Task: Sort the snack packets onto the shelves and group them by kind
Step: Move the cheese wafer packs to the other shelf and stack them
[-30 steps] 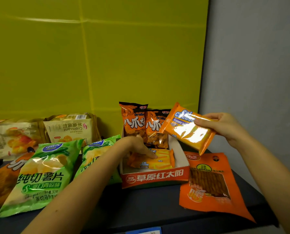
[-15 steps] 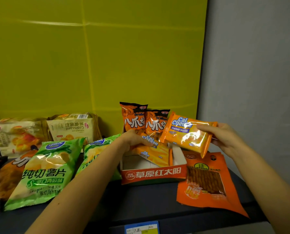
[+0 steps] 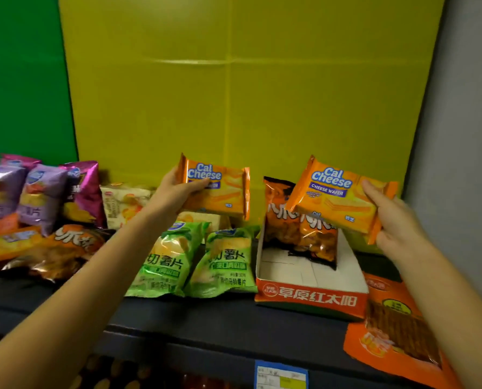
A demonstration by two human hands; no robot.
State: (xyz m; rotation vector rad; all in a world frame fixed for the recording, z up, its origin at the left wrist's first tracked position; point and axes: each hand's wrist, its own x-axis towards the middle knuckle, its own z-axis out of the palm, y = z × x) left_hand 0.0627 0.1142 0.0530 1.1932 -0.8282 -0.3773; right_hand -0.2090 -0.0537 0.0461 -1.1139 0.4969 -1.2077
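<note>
So both Cal Cheese wafer packs are up in the air above the shelf (image 3: 234, 315), left hand (image 3: 175, 192) clamped on one (image 3: 220, 189), right hand (image 3: 394, 220) pinching the other (image 3: 335, 197), guessing they next need one shared spot, maybe the red box (image 3: 310, 297).

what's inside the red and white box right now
Two orange snack bags stand at the back of the box; its white floor in front is bare. The held wafer pack hides their tops.

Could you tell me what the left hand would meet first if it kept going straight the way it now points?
Probably the yellow back panel: the left hand, holding a Cal Cheese packet, points up and back above the croissant packets. Depth is uncertain.
</note>
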